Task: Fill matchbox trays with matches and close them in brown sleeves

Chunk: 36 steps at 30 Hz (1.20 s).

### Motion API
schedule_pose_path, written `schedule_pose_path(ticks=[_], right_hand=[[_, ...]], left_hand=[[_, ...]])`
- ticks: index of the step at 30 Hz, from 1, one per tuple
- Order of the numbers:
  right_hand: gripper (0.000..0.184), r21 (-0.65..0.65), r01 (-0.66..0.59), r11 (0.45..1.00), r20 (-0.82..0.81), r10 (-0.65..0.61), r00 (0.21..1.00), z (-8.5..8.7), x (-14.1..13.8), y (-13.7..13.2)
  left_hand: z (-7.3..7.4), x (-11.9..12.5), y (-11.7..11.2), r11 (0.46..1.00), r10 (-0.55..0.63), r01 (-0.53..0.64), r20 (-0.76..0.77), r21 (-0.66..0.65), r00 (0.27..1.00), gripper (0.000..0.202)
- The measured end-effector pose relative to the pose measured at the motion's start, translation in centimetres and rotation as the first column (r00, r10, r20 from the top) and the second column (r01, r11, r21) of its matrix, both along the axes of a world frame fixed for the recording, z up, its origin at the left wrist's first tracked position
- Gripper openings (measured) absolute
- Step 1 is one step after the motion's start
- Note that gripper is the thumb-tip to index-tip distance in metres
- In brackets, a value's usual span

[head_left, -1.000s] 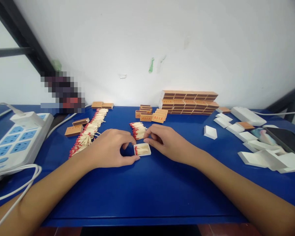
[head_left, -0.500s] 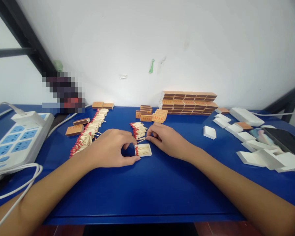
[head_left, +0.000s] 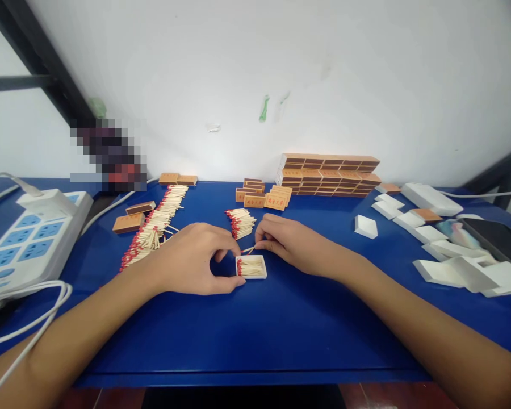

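Note:
A white matchbox tray (head_left: 252, 275) lies on the blue table, partly filled with red-tipped matches (head_left: 252, 265). My left hand (head_left: 200, 258) grips its left end between curved fingers and thumb. Just behind the tray, my right hand (head_left: 283, 241) pinches a match or two (head_left: 247, 250), heads pointing left. A small fan-shaped pile of matches (head_left: 241, 223) rests beyond the gap between the hands. Behind my left wrist runs a long heap of matches (head_left: 155, 227), partly hidden by that forearm.
Stacked matchboxes (head_left: 330, 175) stand against the wall, with loose box sleeves (head_left: 254, 200) beside them. Several white trays (head_left: 409, 220) and a phone (head_left: 494, 241) lie at right. A power strip (head_left: 29, 244) and white cable (head_left: 34, 341) are at left.
The right hand's pinched match has moved slightly down and left over the tray's back edge. The tray has shifted slightly nearer in view, with my left hand still at it.

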State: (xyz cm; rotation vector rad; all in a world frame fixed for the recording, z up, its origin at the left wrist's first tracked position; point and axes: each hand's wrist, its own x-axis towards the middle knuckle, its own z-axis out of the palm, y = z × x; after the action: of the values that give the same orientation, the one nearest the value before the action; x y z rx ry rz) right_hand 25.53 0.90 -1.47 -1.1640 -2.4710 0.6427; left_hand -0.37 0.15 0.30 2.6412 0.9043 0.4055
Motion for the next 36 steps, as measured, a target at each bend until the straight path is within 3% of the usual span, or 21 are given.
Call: schedule_pose_path(ticks=[5,14,21,27,36], right_hand=[[0.005,0.005,-0.010,1.000,-0.021,0.010,1.000,-0.4,0.1,0.1],[0.016,0.014,0.045,0.999,0.091,-0.046,0.995,-0.1,0.2,0.1],[0.018,0.005,0.060,0.998,-0.083,-0.060,0.995,0.5,0.5,-0.5],[0.014,-0.057,0.005,0.998,-0.083,-0.009,0.997,0.2,-1.0,-1.4],[0.012,0.047,0.027,0.999,-0.154,-0.019,0.988,0.1,-0.3,-0.5]], left_hand=[[-0.1,0.0,0.0,1.000,0.018,-0.018,-0.018,-0.015,1.000,0.026],[-0.2,-0.2,0.4,0.998,0.034,-0.032,-0.033,0.052,0.999,0.028],[-0.1,-0.1,0.5,0.995,0.083,-0.078,-0.066,0.065,0.994,0.027],[-0.1,0.0,0.6,0.993,0.101,-0.097,-0.055,0.071,0.993,0.027],[-0.1,-0.2,0.5,0.994,0.085,-0.080,-0.069,0.071,0.994,0.029]])
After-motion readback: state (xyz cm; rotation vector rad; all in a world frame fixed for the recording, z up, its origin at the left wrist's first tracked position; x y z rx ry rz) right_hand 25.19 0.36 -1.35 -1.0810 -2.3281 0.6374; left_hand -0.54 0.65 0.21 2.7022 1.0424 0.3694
